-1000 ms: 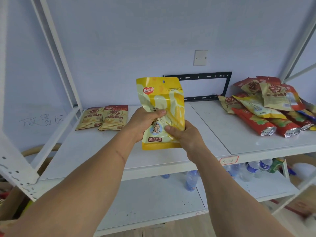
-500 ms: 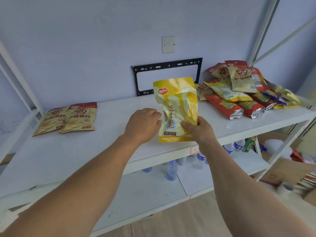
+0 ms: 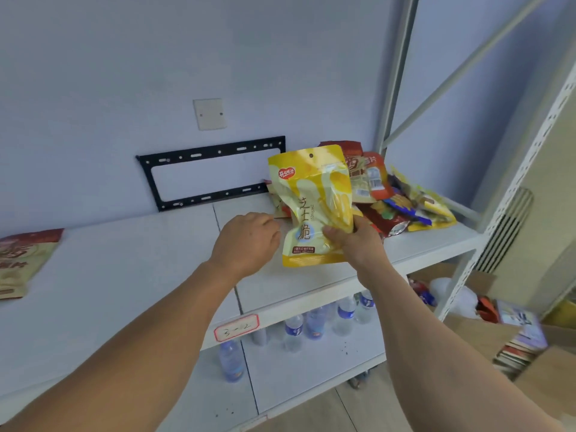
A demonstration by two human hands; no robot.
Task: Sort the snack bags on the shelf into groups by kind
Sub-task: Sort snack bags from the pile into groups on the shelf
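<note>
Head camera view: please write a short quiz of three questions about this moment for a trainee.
1. True or false: both hands grip the yellow bag.
2. Where is the mixed pile of snack bags? A) right end of the shelf B) lower shelf
3. What stands on the lower shelf?

Key: 1. False; only the right hand holds it, the left hand is off it. 2. A. 3. Water bottles.

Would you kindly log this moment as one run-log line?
right hand: holds yellow snack bag upright | left hand: off bag, empty | mixed bag pile: right shelf end
</note>
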